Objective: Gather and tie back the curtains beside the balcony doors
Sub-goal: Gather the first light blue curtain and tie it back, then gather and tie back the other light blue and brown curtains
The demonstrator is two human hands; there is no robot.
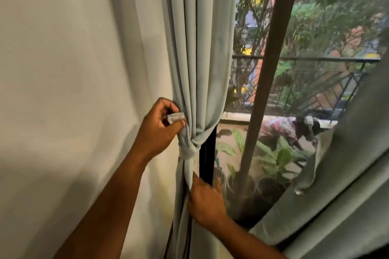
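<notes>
A pale grey-green curtain hangs gathered in folds at the left edge of the glass balcony door. A tie-back strip of the same cloth is knotted around it at waist height. My left hand pinches the strip's upper end beside the folds. My right hand grips the strip's lower end just under the knot. A second curtain hangs loose at the right, sweeping diagonally across the lower corner.
A plain white wall fills the left half. A dark door frame post crosses the glass. Outside are a metal railing, potted plants and a person bending over.
</notes>
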